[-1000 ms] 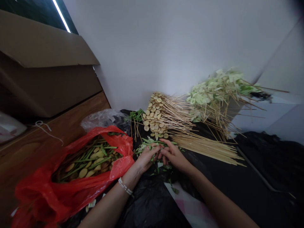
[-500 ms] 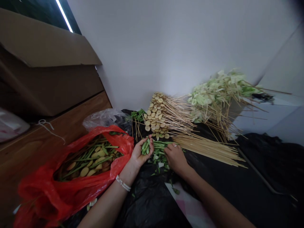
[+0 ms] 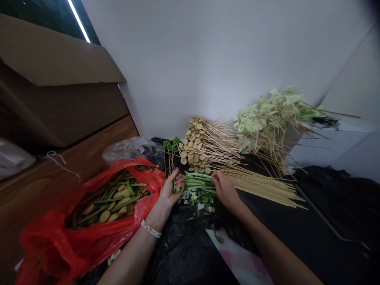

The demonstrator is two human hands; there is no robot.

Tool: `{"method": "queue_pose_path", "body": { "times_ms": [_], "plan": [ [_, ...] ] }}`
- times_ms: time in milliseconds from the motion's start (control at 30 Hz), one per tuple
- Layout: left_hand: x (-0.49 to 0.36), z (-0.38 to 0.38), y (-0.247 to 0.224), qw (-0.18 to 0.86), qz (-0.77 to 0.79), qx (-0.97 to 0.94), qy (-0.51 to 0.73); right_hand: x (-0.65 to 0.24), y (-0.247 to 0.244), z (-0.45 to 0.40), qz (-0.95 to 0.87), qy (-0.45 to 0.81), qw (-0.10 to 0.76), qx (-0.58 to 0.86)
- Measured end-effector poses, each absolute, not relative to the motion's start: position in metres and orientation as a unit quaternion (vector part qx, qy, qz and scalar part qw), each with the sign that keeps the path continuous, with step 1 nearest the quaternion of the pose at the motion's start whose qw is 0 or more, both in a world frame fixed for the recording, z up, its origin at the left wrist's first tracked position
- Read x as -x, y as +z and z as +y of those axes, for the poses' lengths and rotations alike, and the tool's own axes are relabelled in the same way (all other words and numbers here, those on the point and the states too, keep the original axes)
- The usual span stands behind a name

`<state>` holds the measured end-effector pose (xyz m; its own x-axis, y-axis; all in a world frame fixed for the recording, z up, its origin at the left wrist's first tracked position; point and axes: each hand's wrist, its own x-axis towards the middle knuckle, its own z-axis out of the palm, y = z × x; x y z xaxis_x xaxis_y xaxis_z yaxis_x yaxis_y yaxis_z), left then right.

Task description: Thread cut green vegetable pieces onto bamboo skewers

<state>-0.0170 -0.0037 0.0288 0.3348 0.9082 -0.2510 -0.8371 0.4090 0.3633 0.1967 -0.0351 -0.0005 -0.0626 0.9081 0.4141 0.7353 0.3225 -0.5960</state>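
Observation:
My left hand is curled closed around cut green vegetable stems, and only a little green shows between its fingers. My right hand pinches the right end of the green stems, which lie side by side between my hands. Chopped green and white bits are scattered just below the stems. Behind them stands a stack of potato slices threaded on wooden skewers. Loose bare skewers lie in a flat bundle right of my right hand.
An open red plastic bag on the left holds potato slices and green stems. Skewered cabbage leaves lean on the wall at right. A clear plastic bag, skewered greens and a cardboard box stand behind. Black plastic covers the work surface.
My left hand has moved slightly left and turned inward, so the greens in it are mostly hidden. My right hand has drawn right, baring more of the stems.

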Motion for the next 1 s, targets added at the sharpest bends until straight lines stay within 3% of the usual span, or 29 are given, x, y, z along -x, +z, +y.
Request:
{"method": "queue_pose_path", "body": {
  "times_ms": [167,300,700,800,1000],
  "plan": [
    [0.008,-0.004,0.019,0.695,0.328,-0.293,0.569,-0.197,-0.004,-0.034,-0.702,0.162,0.403,0.564],
    [0.002,-0.006,0.011,0.597,0.403,-0.407,0.562,-0.196,-0.005,-0.035,-0.732,0.131,0.382,0.549],
    [-0.004,-0.013,0.014,0.568,0.448,-0.469,0.507,-0.190,0.007,-0.047,-0.778,-0.108,0.286,0.549],
    [-0.003,-0.014,0.013,0.575,0.439,-0.499,0.477,-0.186,0.008,-0.048,-0.781,-0.065,0.325,0.530],
    [0.003,-0.012,0.013,0.618,0.402,-0.497,0.457,-0.193,-0.001,-0.037,-0.708,0.208,0.429,0.521]
  ]
}}
